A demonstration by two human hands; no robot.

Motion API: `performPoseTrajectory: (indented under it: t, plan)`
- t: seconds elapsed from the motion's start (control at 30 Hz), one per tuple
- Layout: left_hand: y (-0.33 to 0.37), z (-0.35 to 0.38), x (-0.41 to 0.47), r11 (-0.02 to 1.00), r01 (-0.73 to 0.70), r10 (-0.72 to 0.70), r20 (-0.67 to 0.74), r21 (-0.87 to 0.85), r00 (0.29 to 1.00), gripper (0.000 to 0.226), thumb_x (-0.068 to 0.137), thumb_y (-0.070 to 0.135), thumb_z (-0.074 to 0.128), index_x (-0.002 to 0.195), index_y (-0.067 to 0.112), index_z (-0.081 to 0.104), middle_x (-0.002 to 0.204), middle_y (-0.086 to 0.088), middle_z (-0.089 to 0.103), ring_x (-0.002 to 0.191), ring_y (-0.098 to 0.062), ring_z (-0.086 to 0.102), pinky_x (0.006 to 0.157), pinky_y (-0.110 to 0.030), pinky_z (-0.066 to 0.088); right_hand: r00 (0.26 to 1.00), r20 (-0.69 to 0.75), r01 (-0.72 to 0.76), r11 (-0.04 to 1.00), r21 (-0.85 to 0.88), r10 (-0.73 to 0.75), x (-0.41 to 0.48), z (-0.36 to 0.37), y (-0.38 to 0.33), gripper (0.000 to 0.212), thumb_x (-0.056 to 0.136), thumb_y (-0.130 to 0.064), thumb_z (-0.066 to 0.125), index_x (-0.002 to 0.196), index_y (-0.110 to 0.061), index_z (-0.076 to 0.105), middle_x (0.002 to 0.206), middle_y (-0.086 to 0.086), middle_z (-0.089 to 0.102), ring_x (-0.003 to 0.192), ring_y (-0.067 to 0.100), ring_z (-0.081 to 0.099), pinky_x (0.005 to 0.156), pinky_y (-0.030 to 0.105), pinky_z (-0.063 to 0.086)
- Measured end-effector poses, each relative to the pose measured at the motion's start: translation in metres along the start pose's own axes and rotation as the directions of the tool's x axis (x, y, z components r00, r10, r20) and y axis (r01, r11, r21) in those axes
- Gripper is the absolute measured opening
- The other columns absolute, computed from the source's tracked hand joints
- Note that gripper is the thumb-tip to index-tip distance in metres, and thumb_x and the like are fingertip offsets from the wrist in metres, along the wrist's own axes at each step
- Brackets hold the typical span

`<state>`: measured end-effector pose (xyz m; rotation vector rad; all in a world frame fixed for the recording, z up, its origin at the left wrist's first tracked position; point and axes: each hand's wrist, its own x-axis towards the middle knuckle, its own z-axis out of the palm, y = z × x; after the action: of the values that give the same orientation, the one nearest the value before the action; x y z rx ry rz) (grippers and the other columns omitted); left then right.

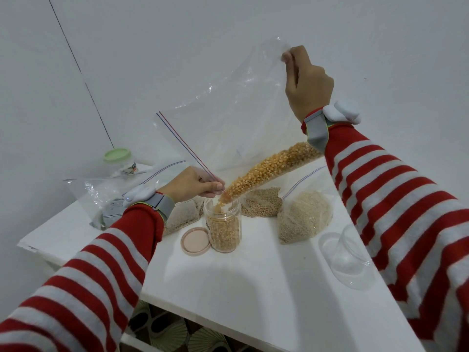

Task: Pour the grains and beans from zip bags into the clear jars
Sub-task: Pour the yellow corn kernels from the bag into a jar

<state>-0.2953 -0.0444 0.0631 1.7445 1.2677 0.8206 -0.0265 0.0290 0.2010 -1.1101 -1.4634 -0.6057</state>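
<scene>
While corn kernels (269, 171) spill from the tilted zip bag (228, 110) into the clear jar (223, 229), I'm mid-pour.
Left hand (193, 185) pinches the bag's mouth corner just above the jar; right hand (307, 85) grips the raised far corner; jar looks mostly full; next I'd ease the tilt before overflow.

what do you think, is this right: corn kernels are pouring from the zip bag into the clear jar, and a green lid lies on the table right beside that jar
One thing is off: the lid lying beside the clear jar is pink, not green, as the head view shows. The rest holds: corn kernels pour from the zip bag into that jar.
</scene>
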Motion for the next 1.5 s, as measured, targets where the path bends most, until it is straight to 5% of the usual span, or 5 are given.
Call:
performPoseTrajectory:
  t: [1.07, 1.5]
  plan:
    - [0.0035, 0.0001, -0.0038, 1.0, 0.001, -0.001, -0.007, -0.008, 1.0, 0.018, 0.085, 0.014, 0.072, 0.097, 0.001, 0.075, 0.103, -0.012, 0.074, 0.097, -0.023, 0.072, 0.084, -0.033, 0.059, 0.999, -0.008, 0.033, 0.999, 0.016, -0.033, 0.0042, -0.0068, -0.0061, 0.045, 0.104, -0.042, 0.031, 0.103, -0.011, 0.065, 0.055, 0.0, 0.042, 0.045, 0.025, 0.044, 0.044, 0.03, 0.029]
    - [0.005, 0.0024, -0.0073, 1.0, -0.006, 0.005, -0.018, -0.005, 1.0, 0.018, 0.087, 0.012, 0.07, 0.095, -0.004, 0.075, 0.104, -0.009, 0.074, 0.096, -0.023, 0.072, 0.079, -0.025, 0.059, 0.999, 0.002, 0.04, 0.999, 0.011, -0.04, 0.0053, -0.0075, -0.0077, 0.045, 0.104, -0.042, 0.031, 0.105, -0.012, 0.064, 0.056, 0.002, 0.046, 0.047, 0.027, 0.046, 0.043, 0.034, 0.035]
